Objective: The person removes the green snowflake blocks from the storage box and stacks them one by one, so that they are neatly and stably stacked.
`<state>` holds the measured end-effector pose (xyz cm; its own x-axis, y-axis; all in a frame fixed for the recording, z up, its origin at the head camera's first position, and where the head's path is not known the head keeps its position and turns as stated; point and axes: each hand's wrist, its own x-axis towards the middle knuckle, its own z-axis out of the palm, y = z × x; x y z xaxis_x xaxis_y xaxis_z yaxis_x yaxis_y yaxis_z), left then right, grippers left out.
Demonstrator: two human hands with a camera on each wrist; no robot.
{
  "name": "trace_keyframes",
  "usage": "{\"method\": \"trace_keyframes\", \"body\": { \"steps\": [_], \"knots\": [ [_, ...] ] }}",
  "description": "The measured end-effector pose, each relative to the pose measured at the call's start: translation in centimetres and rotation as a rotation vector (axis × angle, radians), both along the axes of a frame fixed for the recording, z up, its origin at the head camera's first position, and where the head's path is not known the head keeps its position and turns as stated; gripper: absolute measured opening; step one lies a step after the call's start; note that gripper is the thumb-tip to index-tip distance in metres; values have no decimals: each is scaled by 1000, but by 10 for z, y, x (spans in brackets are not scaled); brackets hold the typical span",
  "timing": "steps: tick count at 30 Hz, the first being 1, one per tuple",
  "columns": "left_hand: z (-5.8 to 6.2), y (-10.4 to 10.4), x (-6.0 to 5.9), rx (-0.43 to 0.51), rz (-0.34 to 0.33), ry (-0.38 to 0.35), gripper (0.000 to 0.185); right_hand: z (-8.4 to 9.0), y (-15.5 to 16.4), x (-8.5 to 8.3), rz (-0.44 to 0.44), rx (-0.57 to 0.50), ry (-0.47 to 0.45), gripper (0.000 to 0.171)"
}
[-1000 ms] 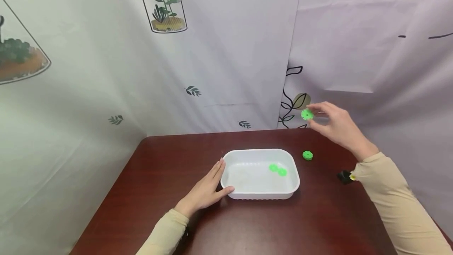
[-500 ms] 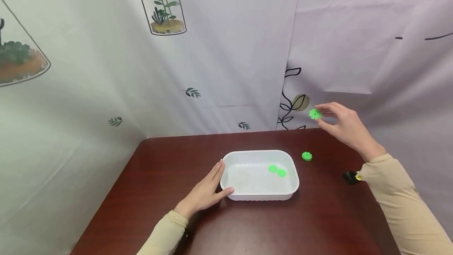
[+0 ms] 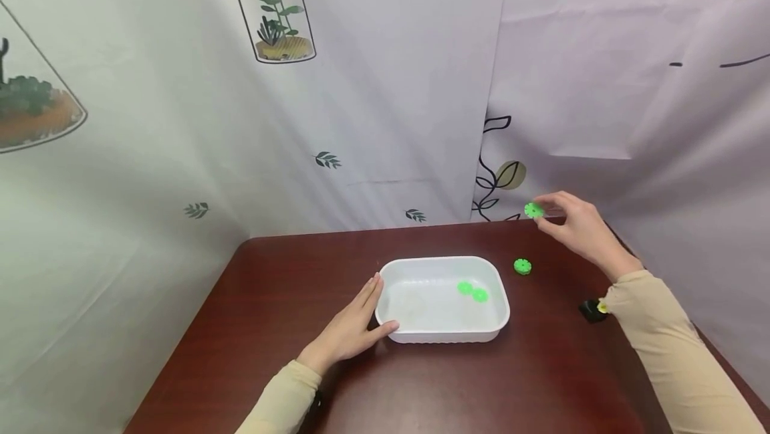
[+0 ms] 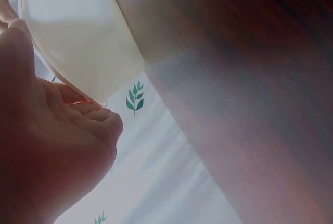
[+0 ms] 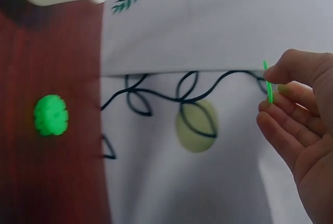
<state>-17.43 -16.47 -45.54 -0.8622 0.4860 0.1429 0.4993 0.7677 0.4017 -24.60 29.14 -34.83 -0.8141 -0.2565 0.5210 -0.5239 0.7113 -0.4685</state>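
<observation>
The green disc is pinched edge-on in the right hand fingers, lifted at two o'clock of the white tray; the carry seems in hand. The left hand, fingers straight, rests against the tray's nine o'clock rim; next comes a move toward eight o'clock, over the tray.

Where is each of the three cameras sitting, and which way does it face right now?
Head: worn high, looking forward and down at the table; shows both sleeves, the left hand against the white tray, and the right hand pinching a green disc.
Left wrist: beside the palm, close on the tray's outer wall; shows that hand only.
Right wrist: behind the fingers, facing the curtain; disc seen edge-on.
Shared: head and right wrist both show the loose disc on the table.
</observation>
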Motion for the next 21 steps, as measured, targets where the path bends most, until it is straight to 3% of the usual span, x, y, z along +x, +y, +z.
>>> {"method": "trace_keyframes", "body": {
  "steps": [9,21],
  "knots": [
    [0,1,-1,-14,5,-4,97,-35,9,-8,-32,-3,-91,35],
    [-2,0,-3,-18,14,-8,98,-69,5,-14,-34,-18,-217,39]
  ]
}}
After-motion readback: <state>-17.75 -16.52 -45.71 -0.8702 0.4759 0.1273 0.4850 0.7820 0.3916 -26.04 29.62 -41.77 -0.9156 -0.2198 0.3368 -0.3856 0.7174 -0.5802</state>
